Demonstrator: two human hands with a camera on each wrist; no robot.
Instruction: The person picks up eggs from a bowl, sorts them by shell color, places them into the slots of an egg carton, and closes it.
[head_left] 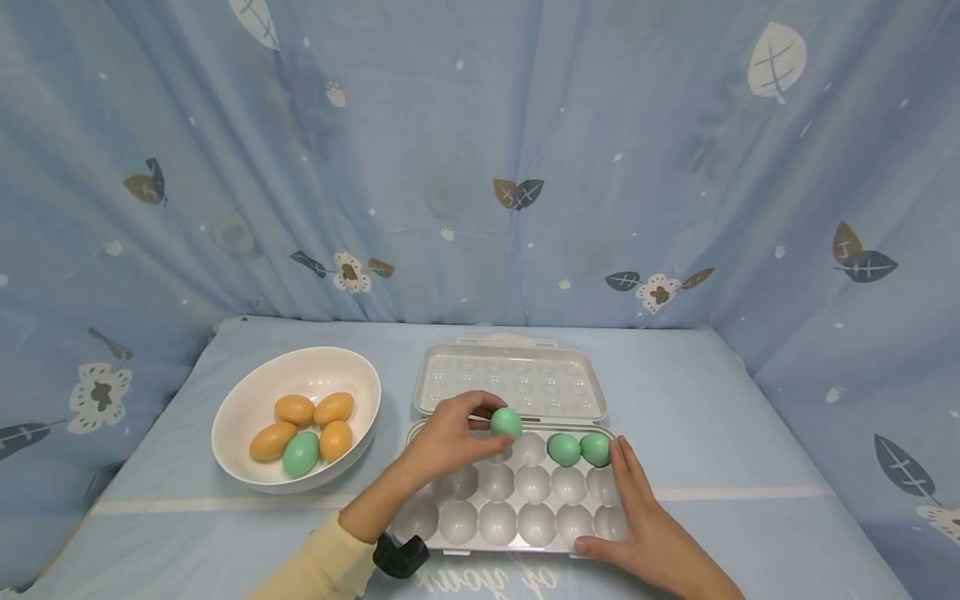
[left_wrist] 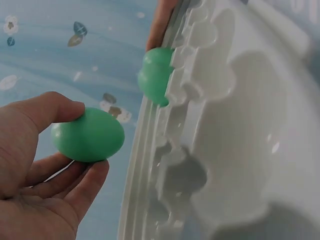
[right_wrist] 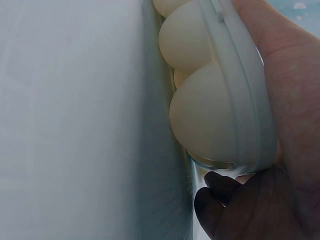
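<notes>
My left hand [head_left: 453,437] pinches a green egg [head_left: 506,424] between thumb and fingertips, over the back row of the egg tray [head_left: 514,543]. In the left wrist view the held egg [left_wrist: 89,135] hangs clear of the tray beside its rim. Two more green eggs [head_left: 564,450] sit side by side at the right end of that back row. My right hand [head_left: 647,525] grips the tray's right end, thumb at the front edge and fingers along the side. From below, the right wrist view shows the tray's rounded cups [right_wrist: 205,115] and that hand's curled fingers [right_wrist: 207,205].
A white bowl [head_left: 247,387] stands to the left with several orange eggs [head_left: 273,441] and one green egg [head_left: 301,454]. The tray's clear lid [head_left: 517,383] lies folded open behind it. A patterned blue curtain [head_left: 480,167] hangs behind the cloth-covered table [head_left: 750,433].
</notes>
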